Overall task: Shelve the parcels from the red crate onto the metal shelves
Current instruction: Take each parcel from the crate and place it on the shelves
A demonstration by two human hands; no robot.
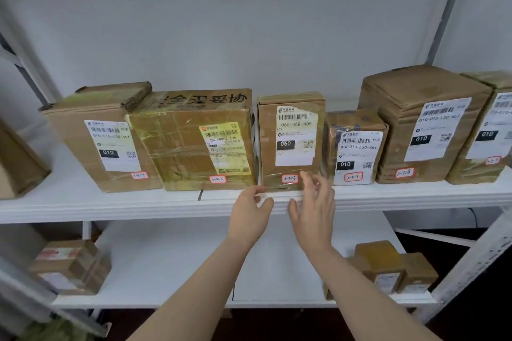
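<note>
A row of brown cardboard parcels stands on the white metal shelf [110, 206]. The upright parcel labelled 060 [291, 141] stands in the middle of the row, tagged 3-2-6. My left hand [250, 214] is at the shelf's front edge just below that parcel, fingers loosely curled and holding nothing. My right hand [314, 206] hovers in front of the parcel's lower right corner with fingers spread, not gripping it. The red crate is out of view.
Left of the 060 parcel sit a taped wide box [194, 141] and another box [102, 133]; right of it a small parcel [356, 147] and taller ones [421, 124]. The lower shelf [171, 257] holds small parcels at left [69, 266] and right [388, 271].
</note>
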